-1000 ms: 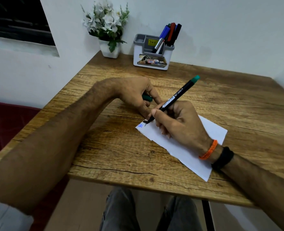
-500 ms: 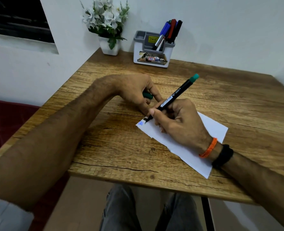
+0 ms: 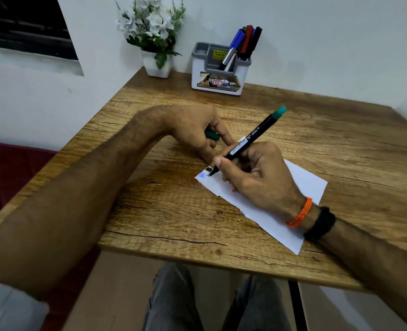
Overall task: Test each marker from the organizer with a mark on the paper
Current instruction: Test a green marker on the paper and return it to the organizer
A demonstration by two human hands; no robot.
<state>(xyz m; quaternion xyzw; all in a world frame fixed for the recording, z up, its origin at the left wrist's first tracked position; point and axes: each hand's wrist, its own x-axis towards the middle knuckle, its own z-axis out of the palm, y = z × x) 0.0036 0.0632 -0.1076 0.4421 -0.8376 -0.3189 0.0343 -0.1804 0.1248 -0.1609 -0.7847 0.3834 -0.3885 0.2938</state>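
**Green marker's tip on the paper's far-left corner**

The right hand (image 3: 257, 177) pinches the marker (image 3: 252, 139) low on its black barrel. The tip sits just left of the fingertips (image 3: 218, 161), on the paper (image 3: 303, 182), and the barrel slants up and away to the right, ending in a teal end. A dark scribble (image 3: 209, 170) lies at the tip, beside a blue mark (image 3: 201, 176). The left hand (image 3: 193, 130) curls round the green cap (image 3: 212, 135), one finger touching the paper's edge. The organizer (image 3: 218, 68) stands well apart by the wall, holding more markers.

right wrist: orange thread band (image 3: 299, 212) | black strap (image 3: 320, 224) | grey trousers (image 3: 171, 299)
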